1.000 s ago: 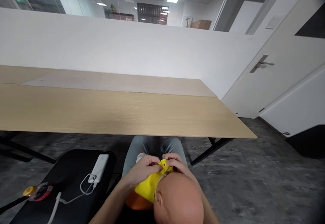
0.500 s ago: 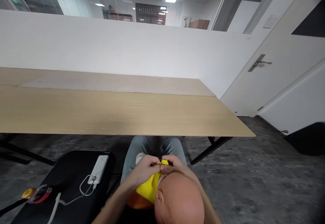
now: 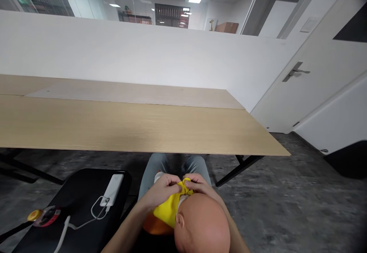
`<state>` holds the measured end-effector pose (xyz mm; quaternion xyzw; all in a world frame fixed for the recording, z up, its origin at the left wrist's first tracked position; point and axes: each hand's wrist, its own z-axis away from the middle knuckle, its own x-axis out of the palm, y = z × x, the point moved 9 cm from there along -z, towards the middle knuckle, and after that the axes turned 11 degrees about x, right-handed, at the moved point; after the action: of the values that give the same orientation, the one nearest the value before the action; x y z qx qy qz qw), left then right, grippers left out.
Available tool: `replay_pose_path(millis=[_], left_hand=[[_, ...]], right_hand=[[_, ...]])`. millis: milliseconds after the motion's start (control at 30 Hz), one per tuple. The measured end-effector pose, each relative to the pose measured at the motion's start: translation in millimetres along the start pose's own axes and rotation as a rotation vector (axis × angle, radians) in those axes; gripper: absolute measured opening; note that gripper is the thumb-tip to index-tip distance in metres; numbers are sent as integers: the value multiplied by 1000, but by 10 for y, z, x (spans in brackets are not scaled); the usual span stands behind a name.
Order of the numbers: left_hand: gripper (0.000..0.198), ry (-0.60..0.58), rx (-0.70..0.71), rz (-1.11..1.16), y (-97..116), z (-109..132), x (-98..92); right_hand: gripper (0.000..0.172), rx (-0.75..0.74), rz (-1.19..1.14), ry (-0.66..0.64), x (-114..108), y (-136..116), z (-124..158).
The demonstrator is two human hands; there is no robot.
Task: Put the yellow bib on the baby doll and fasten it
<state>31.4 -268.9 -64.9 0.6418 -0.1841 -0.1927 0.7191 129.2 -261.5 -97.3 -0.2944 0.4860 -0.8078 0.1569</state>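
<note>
Doll [image 3: 203, 222]: Bald head toward the camera, it rests against the lap [image 3: 146, 174] of a seated person in light blue trousers; its face is turned out of my sight.
Yellow cloth [image 3: 169, 209]: Bright against the doll, it lies below the head, gathered into folds near the neck, with an orange piece [image 3: 157, 224] showing beneath.
Left hand [image 3: 165, 188]: Thumb and fingers pinch the cloth's upper edge from the left.
Right hand [image 3: 200, 185]: Just beside its partner, it pinches the gathered yellow edge between thumb and bent fingers, near the doll's neck.
Black chair [image 3: 83, 188]: To the person's left, its seat carries a white power bank [image 3: 112, 188] with a pale cable [image 3: 63, 232] plugged in; a yellow-capped item [image 3: 47, 217] sits near the edge, too unclear to name.
Bench [image 3: 143, 126]: The pale wooden top stretches above the knees, in front of a white wall [image 3: 143, 57].
Door [image 3: 327, 80]: White, with a metal handle [image 3: 296, 71], it stands at right above a grey floor [image 3: 286, 199].
</note>
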Motion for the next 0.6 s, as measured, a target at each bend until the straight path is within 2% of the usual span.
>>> replay_pose_path(millis=[233,600], left_hand=[[19,-49,21,5,8,6,7],[19,-74,25,16,65,26,23]], right_hand=[[27,5,-104,-9,40,-16,39],[31,-16,-139,-42,36,16,32]])
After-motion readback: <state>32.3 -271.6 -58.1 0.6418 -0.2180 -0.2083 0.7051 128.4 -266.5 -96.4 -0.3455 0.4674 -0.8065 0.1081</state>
